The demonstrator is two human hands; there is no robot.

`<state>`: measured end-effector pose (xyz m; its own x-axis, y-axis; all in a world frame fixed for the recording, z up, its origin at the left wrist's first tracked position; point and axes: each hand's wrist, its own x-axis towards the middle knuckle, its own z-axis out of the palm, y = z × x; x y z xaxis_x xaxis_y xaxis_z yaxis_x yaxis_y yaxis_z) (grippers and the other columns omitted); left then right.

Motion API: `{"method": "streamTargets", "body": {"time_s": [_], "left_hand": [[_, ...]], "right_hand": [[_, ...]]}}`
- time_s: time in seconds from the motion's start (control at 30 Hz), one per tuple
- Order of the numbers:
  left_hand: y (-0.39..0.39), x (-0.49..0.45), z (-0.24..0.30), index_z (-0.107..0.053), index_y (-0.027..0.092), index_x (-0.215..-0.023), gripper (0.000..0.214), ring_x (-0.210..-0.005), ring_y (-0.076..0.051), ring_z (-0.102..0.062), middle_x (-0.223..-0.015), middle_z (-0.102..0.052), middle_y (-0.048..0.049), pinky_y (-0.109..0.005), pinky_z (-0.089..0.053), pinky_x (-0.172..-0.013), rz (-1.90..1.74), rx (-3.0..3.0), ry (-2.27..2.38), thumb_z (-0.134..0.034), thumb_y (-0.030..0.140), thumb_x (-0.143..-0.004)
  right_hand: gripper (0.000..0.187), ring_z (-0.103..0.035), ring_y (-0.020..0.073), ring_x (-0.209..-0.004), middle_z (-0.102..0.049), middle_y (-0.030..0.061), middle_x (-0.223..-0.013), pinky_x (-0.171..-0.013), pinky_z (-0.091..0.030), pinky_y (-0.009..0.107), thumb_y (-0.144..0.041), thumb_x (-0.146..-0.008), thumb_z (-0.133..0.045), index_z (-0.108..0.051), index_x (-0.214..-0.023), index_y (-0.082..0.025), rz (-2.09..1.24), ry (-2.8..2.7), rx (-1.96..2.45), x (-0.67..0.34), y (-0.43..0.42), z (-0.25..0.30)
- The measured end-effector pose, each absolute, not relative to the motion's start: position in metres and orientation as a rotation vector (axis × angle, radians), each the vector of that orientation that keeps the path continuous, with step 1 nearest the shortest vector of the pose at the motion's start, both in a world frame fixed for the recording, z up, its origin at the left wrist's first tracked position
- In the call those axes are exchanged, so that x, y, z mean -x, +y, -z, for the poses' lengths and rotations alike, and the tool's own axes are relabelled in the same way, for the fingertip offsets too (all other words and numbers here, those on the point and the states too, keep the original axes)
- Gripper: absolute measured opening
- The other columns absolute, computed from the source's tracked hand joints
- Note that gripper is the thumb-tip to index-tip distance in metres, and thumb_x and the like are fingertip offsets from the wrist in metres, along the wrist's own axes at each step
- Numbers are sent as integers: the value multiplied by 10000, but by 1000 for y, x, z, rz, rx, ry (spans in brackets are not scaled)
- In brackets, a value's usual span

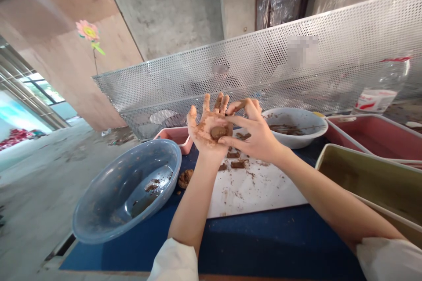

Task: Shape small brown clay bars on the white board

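Observation:
My left hand [207, 129] is held palm up with its fingers spread, smeared with brown clay. A rounded, flattened lump of clay [219, 132] lies on that palm. From the right, my right hand [253, 129] reaches over with thumb and forefinger at the lump's edge. Below the hands a white board [257, 193] is speckled with clay crumbs. Short clay pieces [238, 164] lie on it, partly hidden by my hands. Beside my left forearm sits a rough ball of clay [186, 178].
A blue basin [127, 193] with muddy residue stands left on the blue tabletop [280, 246]. Behind are a small pink tray [176, 136] and a white basin [296, 128] holding twigs. On the right are a red tray [382, 138], an olive bin [369, 175] and a plastic bottle [382, 85].

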<state>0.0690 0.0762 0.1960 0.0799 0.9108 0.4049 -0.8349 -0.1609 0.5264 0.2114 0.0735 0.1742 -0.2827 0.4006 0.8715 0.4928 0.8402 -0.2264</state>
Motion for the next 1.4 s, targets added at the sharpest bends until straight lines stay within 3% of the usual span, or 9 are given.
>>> {"method": "streamTargets", "body": {"time_s": [0.07, 0.23, 0.47, 0.73, 0.9, 1.07, 1.2, 1.4], "left_hand": [[78, -69, -195, -663, 321, -1319, 413, -1557, -309, -531, -1409, -710, -93, -499, -532, -1181, -1533, -803, 128, -515, 599, -1053], [75, -71, -199, -691, 303, -1245, 427, -1564, -301, -521, -1357, -722, -106, -473, -542, -1174, -1561, -785, 117, -453, 611, -1070], [69, -74, -204, -670, 374, -1323, 388, -1578, -287, -501, -1420, -703, -60, -399, -573, -1117, -1664, -820, 145, -539, 607, -1042], [68, -79, -203, -654, 395, -1409, 400, -1567, -305, -505, -1402, -699, -59, -435, -543, -1173, -1736, -835, 94, -544, 554, -1059], [67, -79, -206, -680, 359, -1360, 430, -1567, -270, -505, -1457, -663, -55, -390, -533, -1184, -1750, -866, 192, -404, 564, -1102], [66, -78, -206, -643, 387, -1413, 393, -1541, -295, -531, -1409, -697, -62, -429, -536, -1175, -1737, -804, 128, -511, 536, -1074], [66, -76, -205, -617, 374, -1451, 413, -1537, -308, -540, -1357, -725, -81, -445, -550, -1141, -1681, -789, 59, -483, 528, -1092], [70, -74, -203, -660, 346, -1347, 458, -1577, -306, -500, -1419, -698, -76, -414, -556, -1133, -1706, -860, 201, -477, 660, -1068]], "right_hand": [[347, -572, 407, -1266, -627, 127, -1320, -1140, -427, 740, -560, -950, -792, -813, -1232, -359, 87, -1910, 672, -214, 74, -176], [199, -581, 364, -1252, -628, 98, -1306, -1162, -425, 697, -473, -983, -763, -843, -1129, -364, 28, -1879, 631, -217, 72, -181], [118, -593, 331, -1294, -622, 70, -1250, -1199, -428, 650, -376, -950, -759, -826, -1032, -324, -206, -1787, 654, -218, 69, -184], [125, -603, 313, -1293, -618, 67, -1247, -1233, -415, 630, -361, -920, -792, -812, -1038, -327, -242, -1810, 628, -216, 69, -184], [99, -621, 292, -1245, -620, 64, -1243, -1226, -402, 609, -325, -943, -769, -808, -1034, -321, -182, -1831, 603, -216, 71, -183], [150, -612, 316, -1233, -630, 72, -1269, -1196, -417, 615, -394, -921, -821, -801, -1055, -328, -91, -1878, 596, -219, 71, -184], [81, -617, 317, -1169, -640, 85, -1252, -1155, -431, 612, -398, -949, -812, -813, -968, -320, 1, -1921, 541, -220, 71, -184], [81, -617, 324, -1178, -647, 89, -1250, -1127, -437, 621, -393, -982, -788, -826, -964, -324, 82, -1933, 549, -219, 73, -181]]}}
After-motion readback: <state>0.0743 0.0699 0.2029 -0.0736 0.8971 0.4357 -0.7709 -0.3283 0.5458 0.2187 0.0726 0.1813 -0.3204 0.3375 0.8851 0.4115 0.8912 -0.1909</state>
